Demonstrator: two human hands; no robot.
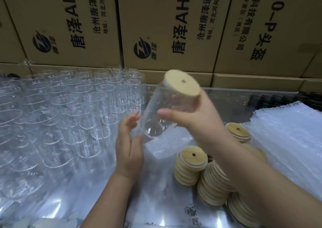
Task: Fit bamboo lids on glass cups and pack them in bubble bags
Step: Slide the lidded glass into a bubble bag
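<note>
Two bare hands work over a silvery tabletop (156, 201) crowded with glassware. The right hand (196, 116) holds a glass cup (156, 109) in the air above the tabletop, tilted with its mouth up and to the right, thumb and fingers clamped round the upper wall just under the bamboo lid (183, 83) that sits on the rim. The left hand (129, 149) stands edge-up beside the cup's lower end, its fingers (132, 121) straight and slightly apart, holding nothing; whether they touch the glass cannot be told. Below the cup lies a small bubble bag (165, 144). Rows of uncovered glass cups (69, 105) stand upright to the left. Leaning stacks of spare lids (190, 166) sit near the right forearm, and a pile of bubble bags (287, 131) lies at the far right. Printed cardboard boxes (165, 27) form a wall behind.
</note>
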